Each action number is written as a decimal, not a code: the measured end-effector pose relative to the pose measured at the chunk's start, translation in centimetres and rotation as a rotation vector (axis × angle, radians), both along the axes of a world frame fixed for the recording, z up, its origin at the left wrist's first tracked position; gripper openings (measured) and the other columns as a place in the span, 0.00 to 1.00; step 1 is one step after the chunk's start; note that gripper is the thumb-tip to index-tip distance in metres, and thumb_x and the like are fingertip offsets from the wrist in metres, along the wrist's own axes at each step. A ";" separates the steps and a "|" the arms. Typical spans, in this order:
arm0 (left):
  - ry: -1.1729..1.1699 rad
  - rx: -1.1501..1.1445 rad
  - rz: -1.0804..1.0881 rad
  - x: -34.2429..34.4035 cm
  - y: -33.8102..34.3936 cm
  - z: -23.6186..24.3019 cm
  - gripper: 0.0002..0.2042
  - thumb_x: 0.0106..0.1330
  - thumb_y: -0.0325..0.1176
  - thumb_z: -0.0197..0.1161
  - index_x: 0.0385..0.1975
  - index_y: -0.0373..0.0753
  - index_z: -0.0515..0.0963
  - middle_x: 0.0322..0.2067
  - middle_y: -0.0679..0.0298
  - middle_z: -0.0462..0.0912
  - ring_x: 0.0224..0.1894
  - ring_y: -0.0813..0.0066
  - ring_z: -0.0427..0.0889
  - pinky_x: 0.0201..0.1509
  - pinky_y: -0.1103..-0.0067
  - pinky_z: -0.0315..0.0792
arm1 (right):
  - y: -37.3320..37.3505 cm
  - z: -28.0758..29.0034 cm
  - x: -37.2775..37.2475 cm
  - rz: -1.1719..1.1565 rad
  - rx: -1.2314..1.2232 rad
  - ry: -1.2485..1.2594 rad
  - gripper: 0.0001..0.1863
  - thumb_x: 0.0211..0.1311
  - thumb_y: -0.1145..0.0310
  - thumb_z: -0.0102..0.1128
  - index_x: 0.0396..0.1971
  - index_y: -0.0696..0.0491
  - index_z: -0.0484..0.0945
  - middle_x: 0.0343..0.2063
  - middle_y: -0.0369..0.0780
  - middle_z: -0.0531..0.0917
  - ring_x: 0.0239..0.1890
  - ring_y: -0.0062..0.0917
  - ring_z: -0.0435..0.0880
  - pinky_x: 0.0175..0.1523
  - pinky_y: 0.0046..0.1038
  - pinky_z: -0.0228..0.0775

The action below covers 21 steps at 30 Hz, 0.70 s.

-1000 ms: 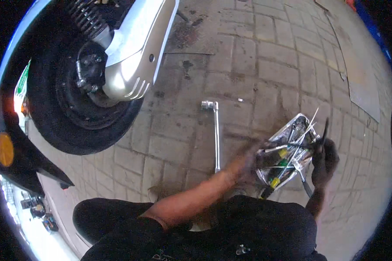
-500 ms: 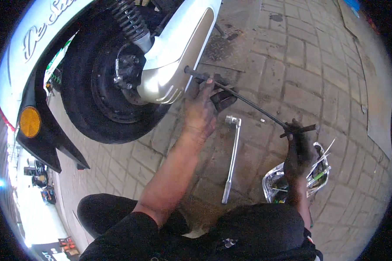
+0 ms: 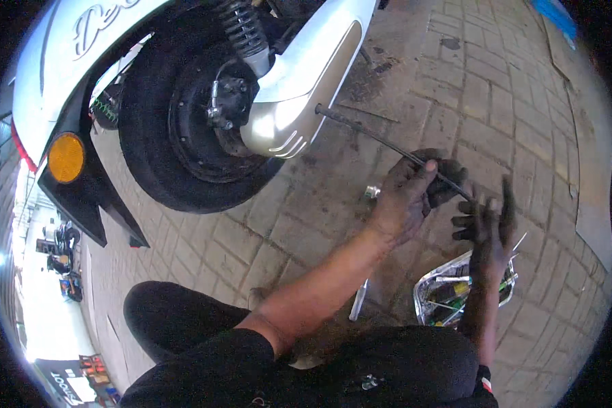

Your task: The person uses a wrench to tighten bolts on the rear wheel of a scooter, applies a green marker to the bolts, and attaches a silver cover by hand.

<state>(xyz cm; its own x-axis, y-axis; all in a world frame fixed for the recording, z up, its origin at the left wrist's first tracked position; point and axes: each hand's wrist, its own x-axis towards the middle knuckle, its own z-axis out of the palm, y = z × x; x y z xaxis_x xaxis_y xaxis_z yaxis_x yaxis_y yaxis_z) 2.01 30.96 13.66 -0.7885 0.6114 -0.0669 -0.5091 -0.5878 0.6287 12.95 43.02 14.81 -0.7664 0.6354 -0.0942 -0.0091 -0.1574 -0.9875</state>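
A long dark T-handle wrench (image 3: pixel 364 130) slants from the scooter's silver and bronze lower cover (image 3: pixel 285 126) toward my right hand, its far tip at the cover's edge. My left hand (image 3: pixel 411 194) is closed round the shaft, on the near half. At the near end of the tool, my right hand (image 3: pixel 486 228) has its darkened fingers spread; the crossbar is hard to make out there. A chrome socket wrench (image 3: pixel 360 299) lies on the paving, its middle hidden under my left forearm.
The scooter's wheel (image 3: pixel 183 143), shock absorber (image 3: pixel 245 37) and black mudguard with an orange reflector (image 3: pixel 66 158) fill the left. A silver tray (image 3: pixel 421 299) of small parts and tools sits beside my right forearm. Flat sheeting (image 3: pixel 595 183) lies at the far right on brick paving (image 3: pixel 523 136).
My left hand has slid down the shaft, away from the scooter and toward my right hand. My right hand's fingers have opened from the crossbar. The view has shifted slightly.
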 end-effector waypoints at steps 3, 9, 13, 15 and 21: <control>-0.059 -0.130 0.033 0.5 1.2 0.5 0.12 0.68 0.37 0.56 0.46 0.38 0.70 0.42 0.57 0.80 0.48 0.64 0.80 0.53 0.69 0.76 | 1.2 0.7 1.9 -0.224 0.243 0.059 0.28 0.67 0.62 0.52 0.64 0.54 0.58 0.32 0.42 0.82 0.30 0.21 0.80 0.31 0.20 0.71; -0.154 0.057 0.052 0.3 1.3 1.9 0.14 0.66 0.39 0.59 0.43 0.35 0.71 0.38 0.57 0.80 0.42 0.64 0.82 0.51 0.68 0.76 | 1.4 -1.8 4.4 -0.256 0.245 -0.085 0.21 0.65 0.69 0.55 0.56 0.56 0.68 0.41 0.44 0.80 0.37 0.24 0.80 0.38 0.22 0.74; -0.031 0.034 0.033 0.1 0.9 0.8 0.13 0.67 0.38 0.58 0.44 0.35 0.71 0.38 0.58 0.81 0.41 0.64 0.82 0.50 0.68 0.77 | 2.6 -1.2 3.0 -0.203 1.088 -0.052 0.23 0.56 0.76 0.62 0.54 0.53 0.71 0.49 0.46 0.77 0.48 0.33 0.78 0.46 0.27 0.74; -0.082 -0.031 0.004 0.1 0.5 1.1 0.13 0.67 0.38 0.58 0.43 0.36 0.72 0.38 0.58 0.81 0.42 0.64 0.82 0.51 0.68 0.76 | 3.6 -0.3 1.7 -0.190 1.637 0.062 0.24 0.51 0.77 0.66 0.51 0.50 0.74 0.51 0.47 0.77 0.53 0.41 0.76 0.54 0.33 0.70; -0.079 -0.092 0.046 0.4 0.8 2.1 0.12 0.67 0.38 0.58 0.40 0.36 0.73 0.36 0.58 0.81 0.42 0.65 0.82 0.50 0.69 0.76 | 4.3 -1.3 0.1 -0.092 1.168 0.117 0.19 0.48 0.71 0.71 0.40 0.53 0.75 0.35 0.41 0.79 0.41 0.34 0.78 0.45 0.34 0.70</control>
<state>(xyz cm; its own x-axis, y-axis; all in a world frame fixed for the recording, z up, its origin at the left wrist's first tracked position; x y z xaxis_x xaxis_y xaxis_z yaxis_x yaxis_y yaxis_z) 2.38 31.80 15.73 -0.8055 0.5633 -0.1839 -0.5330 -0.5530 0.6404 13.01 47.36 13.51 -0.6787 0.3429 0.6494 -0.0734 0.8482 -0.5245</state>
